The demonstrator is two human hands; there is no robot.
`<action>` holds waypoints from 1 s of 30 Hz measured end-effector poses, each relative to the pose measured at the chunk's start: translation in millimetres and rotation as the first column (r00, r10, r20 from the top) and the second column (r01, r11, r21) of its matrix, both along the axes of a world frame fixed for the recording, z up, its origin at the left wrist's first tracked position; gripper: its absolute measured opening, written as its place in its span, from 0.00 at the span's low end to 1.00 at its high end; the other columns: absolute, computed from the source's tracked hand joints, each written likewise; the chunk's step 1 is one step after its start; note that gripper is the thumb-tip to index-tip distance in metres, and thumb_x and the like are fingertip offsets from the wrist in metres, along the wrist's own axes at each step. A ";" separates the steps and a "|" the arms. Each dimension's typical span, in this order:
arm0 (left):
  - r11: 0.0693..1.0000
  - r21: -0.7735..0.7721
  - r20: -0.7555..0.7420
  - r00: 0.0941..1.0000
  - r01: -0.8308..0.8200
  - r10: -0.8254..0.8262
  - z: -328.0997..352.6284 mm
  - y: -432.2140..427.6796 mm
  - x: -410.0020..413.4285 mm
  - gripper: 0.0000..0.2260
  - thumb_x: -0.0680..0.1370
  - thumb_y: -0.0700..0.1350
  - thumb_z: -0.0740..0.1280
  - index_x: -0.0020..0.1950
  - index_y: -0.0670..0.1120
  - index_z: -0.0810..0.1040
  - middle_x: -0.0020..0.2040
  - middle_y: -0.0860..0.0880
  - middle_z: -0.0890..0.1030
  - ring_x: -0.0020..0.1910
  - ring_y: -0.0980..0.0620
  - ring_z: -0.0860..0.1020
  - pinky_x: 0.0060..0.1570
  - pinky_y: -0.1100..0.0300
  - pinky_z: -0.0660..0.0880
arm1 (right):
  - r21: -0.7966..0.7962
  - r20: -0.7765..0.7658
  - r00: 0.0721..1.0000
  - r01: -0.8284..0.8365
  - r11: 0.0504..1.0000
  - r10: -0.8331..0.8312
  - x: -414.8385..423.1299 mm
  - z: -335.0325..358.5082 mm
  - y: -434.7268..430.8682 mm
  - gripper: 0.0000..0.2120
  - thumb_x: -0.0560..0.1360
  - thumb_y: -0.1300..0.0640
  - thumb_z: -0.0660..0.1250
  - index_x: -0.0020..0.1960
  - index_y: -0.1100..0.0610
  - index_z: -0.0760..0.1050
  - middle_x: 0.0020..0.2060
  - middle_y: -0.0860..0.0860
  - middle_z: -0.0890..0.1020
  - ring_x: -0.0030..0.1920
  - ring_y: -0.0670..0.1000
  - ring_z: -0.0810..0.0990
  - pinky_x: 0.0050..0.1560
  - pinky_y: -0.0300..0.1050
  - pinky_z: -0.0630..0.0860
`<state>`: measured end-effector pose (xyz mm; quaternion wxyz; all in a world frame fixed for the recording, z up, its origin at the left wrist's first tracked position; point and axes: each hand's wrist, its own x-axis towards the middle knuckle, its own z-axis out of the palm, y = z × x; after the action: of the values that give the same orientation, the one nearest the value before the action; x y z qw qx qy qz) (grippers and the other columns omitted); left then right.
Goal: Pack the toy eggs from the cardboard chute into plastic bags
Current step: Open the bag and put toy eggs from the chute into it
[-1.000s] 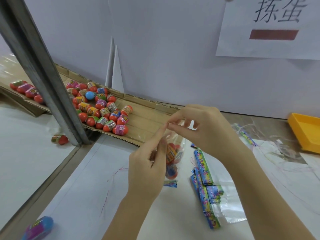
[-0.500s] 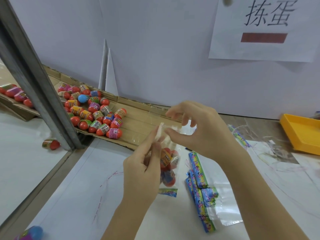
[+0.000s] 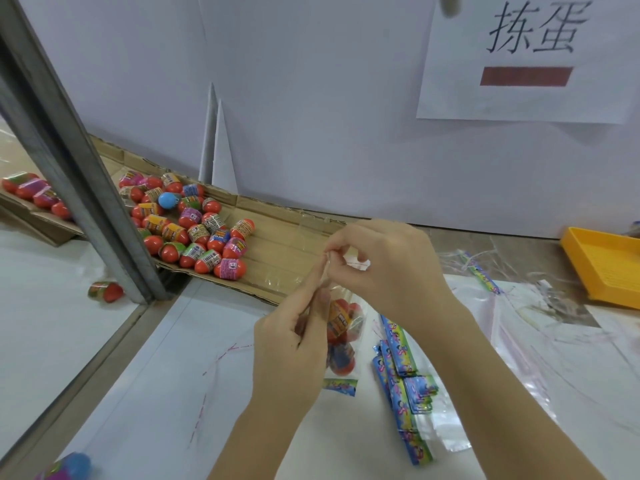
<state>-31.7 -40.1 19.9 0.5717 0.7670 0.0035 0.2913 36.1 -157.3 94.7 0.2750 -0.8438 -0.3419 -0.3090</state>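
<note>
A: Both hands are meeting in the middle here. The left hand and the right hand are pinching the top of a clear plastic bag, fingertips almost touching.

B: And the bag is hanging between them, just over the white table. I'm seeing red-orange eggs inside it, one wearing a yellow label band. How many, I can't tell past the fingers.

A: The left thumb and forefinger are reaching up and squeezing the bag's mouth, while the right hand's curled fingers are nipping it from the other side.

B: Behind them the cardboard chute is lying along the wall, and the loose toy eggs are bunching at its left end, well apart from the hands. One blue egg is sitting among the red ones.

A: A grey metal post is cutting diagonally across the chute's left side.

B: Right of the bag, a stack of empty bags with bright printed headers is lying on the table, near the right forearm.

A: Far right, a yellow tray is sitting on the table, and a paper sign with a red bar is hanging on the wall.

B: One stray egg, blue and pink, is peeking in at the bottom left corner.
</note>
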 end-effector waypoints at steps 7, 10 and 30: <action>1.000 0.017 -0.013 1.000 0.021 -0.021 0.0 1.7 3.1 0.25 0.81 0.43 0.64 0.57 0.79 0.70 0.30 0.43 0.71 0.28 0.59 0.66 0.28 0.67 0.67 | 0.083 0.107 0.989 0.093 0.992 -0.101 5.1 -6.9 3.3 0.01 0.64 0.58 0.71 0.34 0.55 0.81 0.28 0.46 0.80 0.30 0.51 0.78 0.34 0.43 0.72; 1.000 0.000 0.002 1.000 0.025 -0.025 0.5 1.1 2.0 0.22 0.80 0.47 0.63 0.57 0.78 0.71 0.28 0.50 0.71 0.28 0.59 0.68 0.28 0.66 0.68 | 0.103 0.142 0.979 0.129 0.986 -0.143 6.9 -10.6 5.5 0.01 0.64 0.60 0.70 0.34 0.55 0.80 0.28 0.46 0.80 0.30 0.52 0.78 0.32 0.45 0.73; 1.000 -0.008 0.000 1.000 -0.021 0.021 -1.4 -3.4 -0.4 0.14 0.81 0.46 0.64 0.60 0.65 0.75 0.30 0.56 0.75 0.28 0.60 0.68 0.28 0.68 0.67 | 0.006 -0.242 0.957 -0.165 0.986 0.162 10.9 5.0 -16.6 0.02 0.72 0.54 0.73 0.41 0.51 0.81 0.36 0.41 0.77 0.36 0.47 0.74 0.38 0.44 0.72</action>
<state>-32.1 -43.5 18.4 0.5715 0.7647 0.0125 0.2974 47.0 -173.9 99.7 0.3331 -0.8460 -0.3766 -0.1775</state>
